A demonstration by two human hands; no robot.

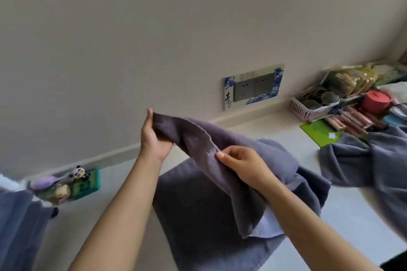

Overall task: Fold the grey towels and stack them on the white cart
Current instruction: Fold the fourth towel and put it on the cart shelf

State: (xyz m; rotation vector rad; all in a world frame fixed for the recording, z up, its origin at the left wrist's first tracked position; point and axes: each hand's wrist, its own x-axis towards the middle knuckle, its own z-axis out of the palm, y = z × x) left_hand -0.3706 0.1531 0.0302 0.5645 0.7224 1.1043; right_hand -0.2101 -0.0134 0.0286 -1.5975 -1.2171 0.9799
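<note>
1. The grey towel (198,138) hangs raised over the white surface (343,209), above more grey cloth.
2. It looks soft, limp and light; expect sagging.
3. Your left hand (154,136) grips one corner; your right hand (240,160) pinches the top edge.
4. Take hold at the corners, judging by the droop.
5. Another grey towel (356,160) lies crumpled to the right.

Blue-framed wall socket (254,87); pink basket (308,109); red pot (376,102); panda figurine (79,172).
</note>
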